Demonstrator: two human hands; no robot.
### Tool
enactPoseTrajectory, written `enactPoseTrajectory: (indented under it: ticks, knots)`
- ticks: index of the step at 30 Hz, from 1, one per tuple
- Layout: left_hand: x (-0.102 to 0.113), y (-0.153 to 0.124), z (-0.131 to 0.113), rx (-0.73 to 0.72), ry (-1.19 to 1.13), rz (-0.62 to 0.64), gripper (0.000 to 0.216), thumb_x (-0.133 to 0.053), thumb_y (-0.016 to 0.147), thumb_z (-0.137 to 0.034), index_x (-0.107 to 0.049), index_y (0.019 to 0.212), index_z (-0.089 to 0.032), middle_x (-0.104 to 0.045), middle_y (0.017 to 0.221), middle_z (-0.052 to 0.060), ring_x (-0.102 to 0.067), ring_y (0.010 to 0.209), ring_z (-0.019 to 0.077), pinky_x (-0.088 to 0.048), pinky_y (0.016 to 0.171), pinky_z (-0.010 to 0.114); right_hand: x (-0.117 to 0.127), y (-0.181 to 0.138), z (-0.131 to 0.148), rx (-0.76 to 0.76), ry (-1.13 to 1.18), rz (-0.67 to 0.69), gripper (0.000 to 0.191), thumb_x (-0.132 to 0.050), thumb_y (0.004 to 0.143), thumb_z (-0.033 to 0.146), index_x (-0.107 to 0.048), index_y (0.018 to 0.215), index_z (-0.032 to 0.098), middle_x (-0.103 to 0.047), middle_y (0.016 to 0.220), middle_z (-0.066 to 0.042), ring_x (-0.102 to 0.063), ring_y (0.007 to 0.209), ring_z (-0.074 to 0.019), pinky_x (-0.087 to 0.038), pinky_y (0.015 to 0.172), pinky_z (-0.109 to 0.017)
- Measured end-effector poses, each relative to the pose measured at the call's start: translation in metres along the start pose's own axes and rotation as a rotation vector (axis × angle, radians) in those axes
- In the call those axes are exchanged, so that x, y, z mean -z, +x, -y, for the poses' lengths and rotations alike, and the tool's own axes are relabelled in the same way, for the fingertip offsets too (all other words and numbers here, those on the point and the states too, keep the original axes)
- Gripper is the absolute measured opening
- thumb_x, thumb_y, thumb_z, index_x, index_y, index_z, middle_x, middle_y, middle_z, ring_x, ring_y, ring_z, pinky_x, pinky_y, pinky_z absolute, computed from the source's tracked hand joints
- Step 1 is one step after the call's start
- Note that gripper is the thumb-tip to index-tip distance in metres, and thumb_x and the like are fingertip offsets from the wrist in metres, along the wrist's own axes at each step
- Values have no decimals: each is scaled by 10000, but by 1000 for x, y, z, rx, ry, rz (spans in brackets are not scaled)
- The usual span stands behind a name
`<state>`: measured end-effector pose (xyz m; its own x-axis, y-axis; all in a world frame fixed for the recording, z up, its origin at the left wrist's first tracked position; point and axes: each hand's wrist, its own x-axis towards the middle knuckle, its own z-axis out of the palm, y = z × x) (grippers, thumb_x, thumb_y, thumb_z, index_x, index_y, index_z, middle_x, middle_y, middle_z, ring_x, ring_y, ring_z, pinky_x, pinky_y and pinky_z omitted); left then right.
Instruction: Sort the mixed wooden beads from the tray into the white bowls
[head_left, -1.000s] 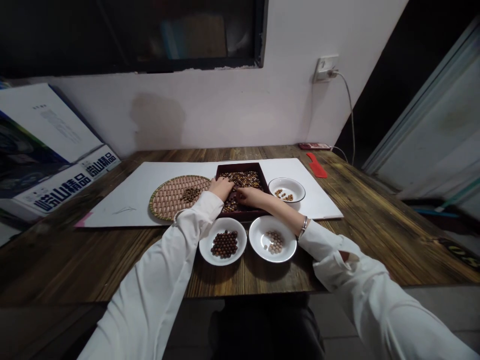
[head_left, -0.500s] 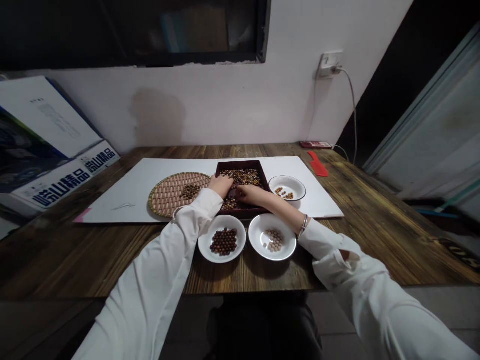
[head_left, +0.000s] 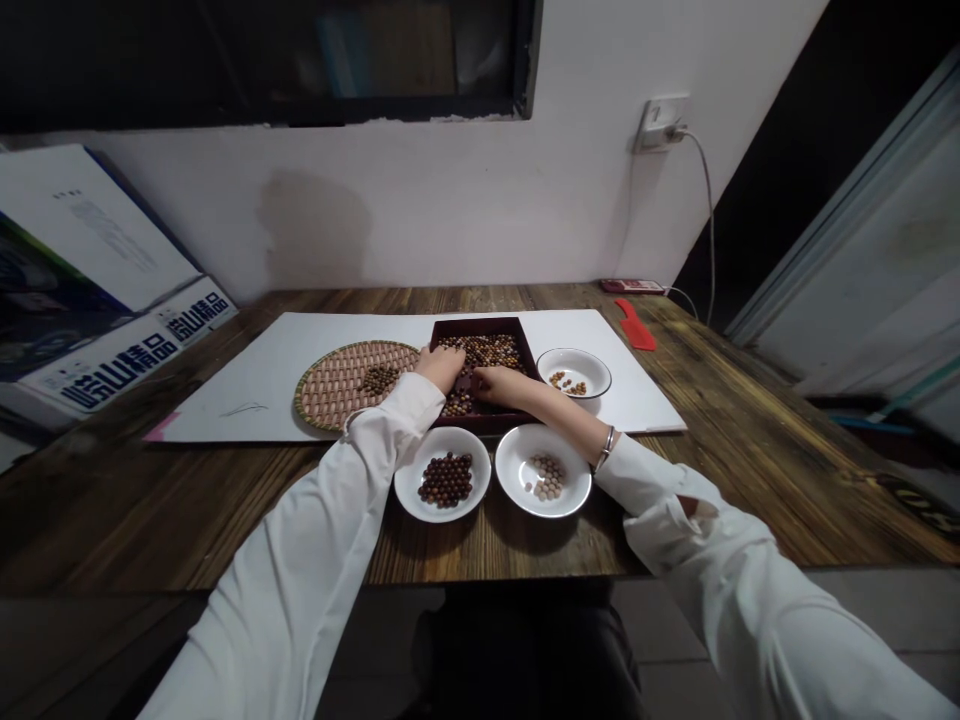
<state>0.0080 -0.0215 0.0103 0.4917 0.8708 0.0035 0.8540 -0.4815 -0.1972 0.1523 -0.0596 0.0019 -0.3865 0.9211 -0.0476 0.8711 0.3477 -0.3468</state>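
Observation:
A dark red tray (head_left: 529, 350) holds many mixed brown, yellow and dark beads (head_left: 487, 352). At its left side my left hand (head_left: 441, 367) reaches in with the fingers curled down; their tips are hidden. My right hand (head_left: 496, 384) is low over the beads from the right, thumb and fingers drawn together. What either hand holds is too small to make out. In front stand a white bowl (head_left: 409, 490) of dark reddish-brown beads (head_left: 446, 480) and a second white bowl (head_left: 517, 495) with pale beads (head_left: 549, 478).
Left of the tray lies an oval woven mat (head_left: 330, 385) with greenish-brown beads (head_left: 380, 379). Another white bowl (head_left: 592, 370) with amber beads stands at the right. A white board (head_left: 240, 370) lies beneath them. Farther right are a red comb-like object (head_left: 636, 328) and a phone-like object (head_left: 631, 287).
The whole view has shifted slightly upward. Both hands stay in the tray with almost no visible movement, and the bowls stand where they were.

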Motion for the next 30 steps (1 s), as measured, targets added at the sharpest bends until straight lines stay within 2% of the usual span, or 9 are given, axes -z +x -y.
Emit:
enactPoseTrajectory:
  ticks: [6, 11, 16, 22, 26, 30]
  knots:
    - [-4, 3, 1, 2, -12, -22, 340, -309, 996, -124, -572, 1210, -92, -663, 1263, 170, -601, 1221, 312, -451, 993, 486, -5, 6, -4, 0, 3, -9, 227, -587, 919, 139, -667, 1128, 100, -725, 1166, -143, -675, 968, -208, -444, 746, -244]
    - [-7, 4, -1, 10, 7, -31, 306, -399, 984, -195, -577, 1211, -91, -654, 1274, 176, -606, 1204, 312, -447, 997, 477, -4, 5, -3, 0, 2, -11, 198, -591, 930, 173, -675, 1100, 116, -742, 1113, -135, -677, 934, -213, -441, 731, -252]
    - [-7, 2, 0, 14, 34, -22, 341, -330, 995, -139, -555, 1246, -93, -637, 1297, 182, -596, 1222, 296, -447, 1002, 463, -3, 3, -2, -7, -1, -5, 192, -581, 937, 178, -683, 1090, 121, -745, 1097, -117, -682, 922, -191, -443, 726, -226]
    - [-6, 2, 1, -10, 57, -6, 361, -289, 1001, -121, -553, 1246, -89, -623, 1320, 178, -587, 1233, 299, -453, 1001, 472, -1, 2, 0, -17, -3, -6, 216, -579, 936, 178, -686, 1113, 118, -745, 1106, -122, -688, 936, -205, -456, 729, -231]
    - [-4, 1, -2, 29, 49, -19, 360, -280, 1007, -139, -540, 1246, -68, -637, 1294, 196, -589, 1233, 305, -448, 1009, 470, -2, 3, -1, -13, -13, -3, 225, -585, 933, 177, -686, 1127, 121, -740, 1142, -128, -687, 992, -223, -461, 758, -239]
    - [-1, -1, -5, 65, 32, -45, 330, -386, 994, -203, -519, 1251, -43, -655, 1242, 236, -610, 1206, 307, -440, 1016, 448, -3, 4, -2, -17, -22, -4, 236, -579, 944, 196, -682, 1137, 109, -733, 1161, -150, -689, 1002, -241, -464, 758, -256]
